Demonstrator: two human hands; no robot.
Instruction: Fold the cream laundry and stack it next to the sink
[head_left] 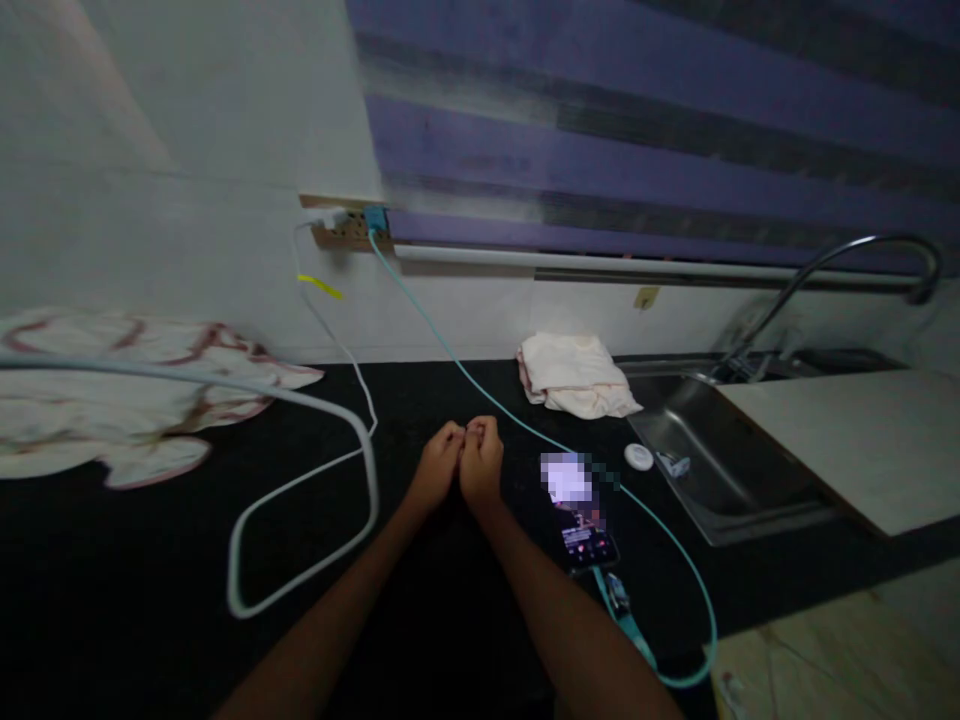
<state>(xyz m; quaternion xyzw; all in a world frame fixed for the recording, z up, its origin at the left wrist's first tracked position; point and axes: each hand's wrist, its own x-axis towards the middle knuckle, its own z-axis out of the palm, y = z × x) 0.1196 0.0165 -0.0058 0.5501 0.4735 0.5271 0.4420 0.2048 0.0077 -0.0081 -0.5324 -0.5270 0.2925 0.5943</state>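
My left hand [441,458] and my right hand [481,458] meet over the black countertop [420,395], side by side with curled fingers touching. Both are closed, and their palms face away from view, so anything inside them is hidden. Right of my right hand lies a phone [589,545] with a lit screen, partly blurred out. A teal charging cable [480,385] runs past it from the wall. On the left, a white cable [300,470] forms a loop on the counter.
A folded cream cloth [574,372] lies by the wall, and a crumpled cloth [150,400] is at left. A round white object [638,457] sits beside the steel sink [720,450] with its curved faucet [825,260]. A watch-like object [617,592] rests below the phone. Plugs fill part of the socket strip [352,230].
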